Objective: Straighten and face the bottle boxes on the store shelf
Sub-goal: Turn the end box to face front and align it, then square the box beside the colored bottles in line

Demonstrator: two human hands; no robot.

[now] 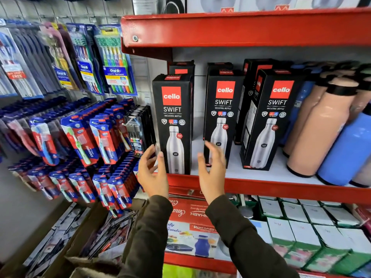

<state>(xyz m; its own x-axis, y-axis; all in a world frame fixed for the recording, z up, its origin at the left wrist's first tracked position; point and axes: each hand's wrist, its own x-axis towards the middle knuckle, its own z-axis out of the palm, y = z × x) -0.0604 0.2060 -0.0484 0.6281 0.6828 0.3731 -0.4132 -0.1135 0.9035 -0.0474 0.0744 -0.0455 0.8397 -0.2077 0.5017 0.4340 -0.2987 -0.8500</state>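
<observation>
Three black Cello Swift bottle boxes stand upright along the front of the red shelf (261,187). The left box (172,117) sits at the shelf's front left corner and faces me squarely. The middle box (222,117) stands a little further back. The right box (271,121) is turned slightly, with one side showing. More black boxes (251,77) stand behind them. My left hand (152,175) is open beside the left box's lower left edge. My right hand (212,171) is open just right of that box, in front of the middle box. Neither hand grips anything.
Peach bottles (321,129) and blue bottles (347,153) lean at the shelf's right end. Toothbrush packs (96,141) hang on the wall rack to the left. Another red shelf (241,29) runs overhead. Below are a red gift box (188,217) and white-green cartons (301,233).
</observation>
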